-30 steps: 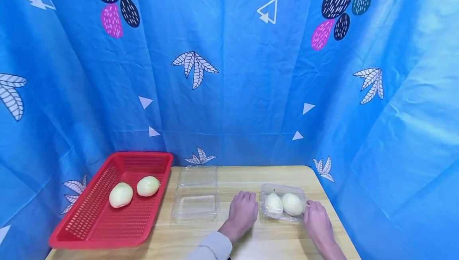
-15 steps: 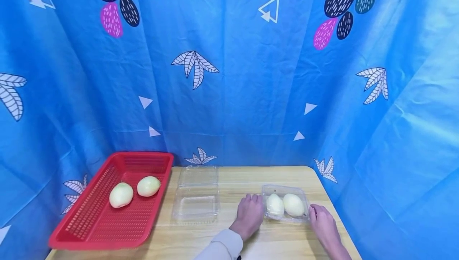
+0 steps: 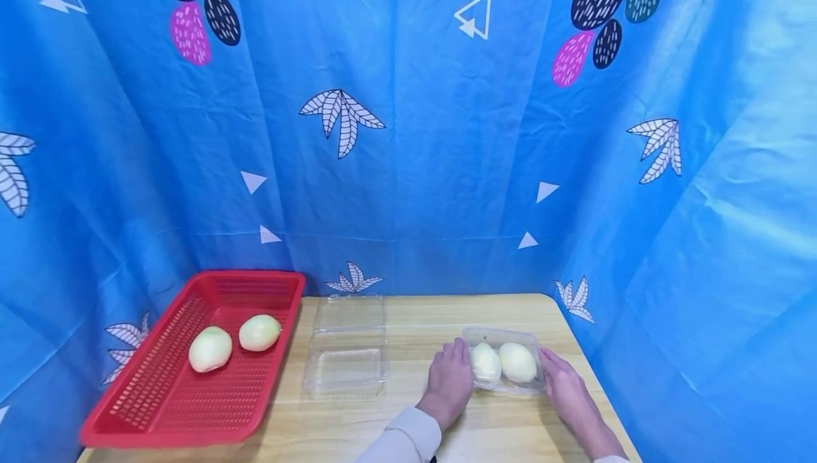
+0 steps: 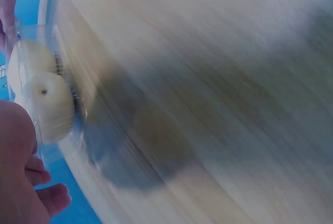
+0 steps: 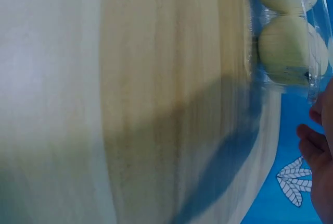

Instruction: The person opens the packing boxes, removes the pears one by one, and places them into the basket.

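Observation:
A clear plastic clamshell box (image 3: 504,386) lies on the table at the right, its lid down. Inside, two pale peeled onions (image 3: 518,362) sit side by side. My left hand (image 3: 449,381) is at the box's left side, fingers reaching forward along it; in the left wrist view some fingers (image 4: 54,199) extend past its end. At the opposite end is my right hand (image 3: 568,392), fingertips right at the box's edge. The right wrist view shows a fingertip (image 5: 316,113) close to the box corner and other fingers slightly bent below it.
A red plastic basket (image 3: 252,406) with two more peeled onions (image 3: 210,349) stands at the left. Between it and my left hand lies a second clear box (image 3: 347,367), lid folded back. A blue patterned curtain (image 3: 396,165) hangs behind the wooden table (image 3: 434,314).
My left hand has moved right to the box's side. My right hand drew slightly away from the box's right edge, then came back against it. The box has barely shifted.

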A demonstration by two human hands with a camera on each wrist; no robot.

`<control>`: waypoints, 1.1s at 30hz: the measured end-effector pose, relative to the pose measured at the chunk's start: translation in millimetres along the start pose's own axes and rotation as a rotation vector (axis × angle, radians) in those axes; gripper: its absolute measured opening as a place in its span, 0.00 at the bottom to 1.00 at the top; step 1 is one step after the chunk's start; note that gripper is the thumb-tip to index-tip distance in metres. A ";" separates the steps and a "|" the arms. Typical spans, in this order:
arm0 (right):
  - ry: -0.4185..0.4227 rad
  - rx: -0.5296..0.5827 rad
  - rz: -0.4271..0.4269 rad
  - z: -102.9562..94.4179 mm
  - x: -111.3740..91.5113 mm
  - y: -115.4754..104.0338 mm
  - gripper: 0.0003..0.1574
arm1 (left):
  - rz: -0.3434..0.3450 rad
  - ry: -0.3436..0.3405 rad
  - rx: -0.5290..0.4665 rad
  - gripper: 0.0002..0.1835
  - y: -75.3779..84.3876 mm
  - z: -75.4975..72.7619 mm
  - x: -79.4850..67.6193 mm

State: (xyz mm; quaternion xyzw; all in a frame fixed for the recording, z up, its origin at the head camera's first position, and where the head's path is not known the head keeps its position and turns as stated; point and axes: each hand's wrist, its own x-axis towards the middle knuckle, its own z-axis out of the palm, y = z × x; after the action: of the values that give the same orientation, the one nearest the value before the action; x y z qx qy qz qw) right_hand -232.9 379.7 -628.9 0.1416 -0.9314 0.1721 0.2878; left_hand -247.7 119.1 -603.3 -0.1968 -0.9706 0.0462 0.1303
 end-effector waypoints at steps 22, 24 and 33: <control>0.036 -0.040 -0.198 -1.2 -0.3 -21.8 0.24 | 0.181 0.002 0.210 0.23 -22.8 -6.7 -18.9; 0.038 -0.038 -0.202 0.2 -1.0 -24.0 0.25 | 0.190 0.025 0.223 0.22 -25.7 -6.1 -21.5; 0.035 -0.031 -0.204 4.4 -7.1 -38.6 0.25 | 0.189 0.035 0.223 0.21 -36.4 -7.3 -34.4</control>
State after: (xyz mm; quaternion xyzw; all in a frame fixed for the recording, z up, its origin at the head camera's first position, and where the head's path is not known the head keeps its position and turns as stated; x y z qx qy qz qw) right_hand -215.3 344.4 -627.2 0.2284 -0.9095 0.1299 0.3220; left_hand -228.6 72.4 -599.2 -0.2725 -0.9342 0.1625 0.1634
